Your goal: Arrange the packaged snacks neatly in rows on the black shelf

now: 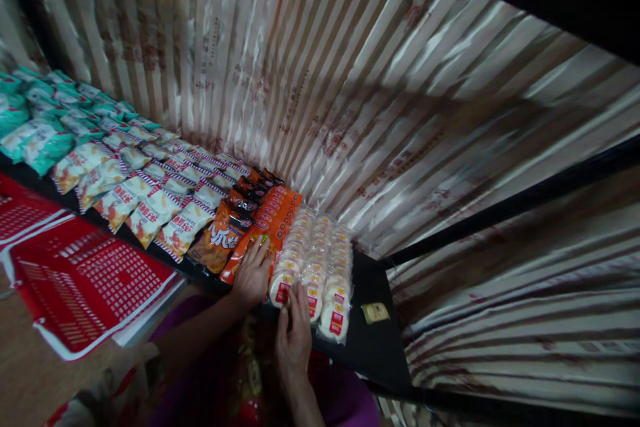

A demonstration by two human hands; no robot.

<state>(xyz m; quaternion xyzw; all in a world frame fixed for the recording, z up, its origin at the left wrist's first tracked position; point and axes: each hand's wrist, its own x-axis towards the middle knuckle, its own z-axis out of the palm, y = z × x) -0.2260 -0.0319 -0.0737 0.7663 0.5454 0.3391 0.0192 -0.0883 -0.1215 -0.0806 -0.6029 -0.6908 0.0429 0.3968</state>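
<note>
My left hand [253, 277] lies with its fingers stretched out over the front of a row of orange snack packets [274, 219]. To its right, my right hand [296, 333] has its fingers extended against the front of the clear packets of round white crackers [284, 280], which stand in neat rows with red and yellow labels. Neither hand appears wrapped around anything. Just left of the orange row is a dark-and-orange snack bag [220, 237]. Part of the front orange packet is hidden under my left hand.
White snack bags with striped edges [145, 210] and teal bags [47, 140] line the black shelf [373, 353] leftward. A small yellowish packet [375, 312] lies near its right end. Red baskets [85, 280] stand below left. Pleated plastic sheeting [280, 60] and a black bar [500, 203] rise behind.
</note>
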